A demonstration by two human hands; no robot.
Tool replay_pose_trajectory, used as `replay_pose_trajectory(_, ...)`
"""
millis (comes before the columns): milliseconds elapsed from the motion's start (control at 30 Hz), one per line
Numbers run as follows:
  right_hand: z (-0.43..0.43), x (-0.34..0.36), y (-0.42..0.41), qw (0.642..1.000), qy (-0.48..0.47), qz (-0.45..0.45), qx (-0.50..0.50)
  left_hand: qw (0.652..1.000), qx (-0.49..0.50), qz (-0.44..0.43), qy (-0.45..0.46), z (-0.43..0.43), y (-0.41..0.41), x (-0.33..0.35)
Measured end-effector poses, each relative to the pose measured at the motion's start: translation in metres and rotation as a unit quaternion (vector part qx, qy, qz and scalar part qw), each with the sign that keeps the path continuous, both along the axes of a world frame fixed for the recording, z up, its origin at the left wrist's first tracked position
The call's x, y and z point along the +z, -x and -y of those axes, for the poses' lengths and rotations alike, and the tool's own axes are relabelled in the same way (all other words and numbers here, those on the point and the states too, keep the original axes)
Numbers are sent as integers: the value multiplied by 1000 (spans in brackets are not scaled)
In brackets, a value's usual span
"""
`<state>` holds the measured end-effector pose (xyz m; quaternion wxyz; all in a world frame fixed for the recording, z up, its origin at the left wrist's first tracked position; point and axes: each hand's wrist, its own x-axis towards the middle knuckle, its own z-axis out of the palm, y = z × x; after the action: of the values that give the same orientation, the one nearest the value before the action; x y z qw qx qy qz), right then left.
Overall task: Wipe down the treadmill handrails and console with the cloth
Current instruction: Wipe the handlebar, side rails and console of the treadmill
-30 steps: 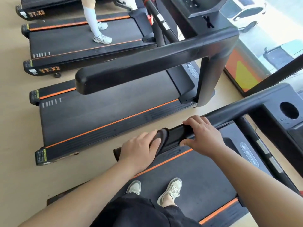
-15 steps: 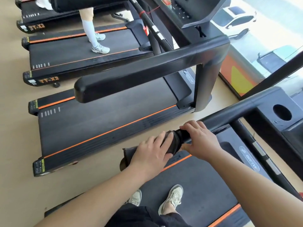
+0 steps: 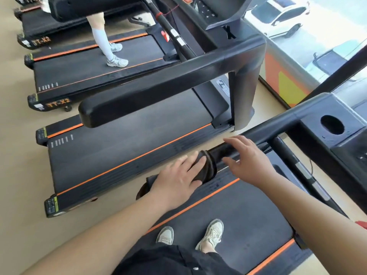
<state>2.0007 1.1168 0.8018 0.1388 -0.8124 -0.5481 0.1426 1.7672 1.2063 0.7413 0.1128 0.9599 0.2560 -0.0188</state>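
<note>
I stand on a black treadmill, its left handrail (image 3: pixel 278 126) running from lower left up to the console (image 3: pixel 349 147) at the right. A dark brown cloth (image 3: pixel 208 165) is wrapped around the rail's near end. My left hand (image 3: pixel 178 175) lies flat on top of the cloth, fingers stretched along the rail and pressing it down. Just beyond the cloth, my right hand (image 3: pixel 248 159) hovers over the bare rail with its fingers spread, holding nothing. The rail's tip is hidden under my left hand and the cloth.
A neighbouring treadmill's thick black handrail (image 3: pixel 158 92) crosses just left of mine. A person's legs (image 3: pixel 107 44) stand on a farther treadmill. A cup-holder hole (image 3: pixel 332 125) sits in my console. A window with parked cars (image 3: pixel 282 14) is at the right. My shoes (image 3: pixel 210 235) rest on the belt.
My right hand has let go of the handrail and lifted with fingers spread. My left hand slid the cloth a little forward along the rail and flattened over it. The view tilted up.
</note>
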Motion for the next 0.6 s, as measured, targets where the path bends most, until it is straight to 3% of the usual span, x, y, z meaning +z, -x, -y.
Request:
replay_pose_trajectory(133, 31, -4, -38, 994, -48, 21, -100, 994, -75, 38, -69, -5, 43, -13)
replay_pose_trajectory(267, 51, -8, -63, 984, -45, 35, -169, 996, -79, 0, -50, -6, -22, -11)
replay_pose_trajectory(433, 61, 1, -98, 964, 64, 44, -253, 995, -60, -61, -47, 5, -130, -3)
replay_pose_trajectory(600, 75, 2, -135, 955, 136, 38, -261, 988, -116, -57, -87, 5, -104, -1)
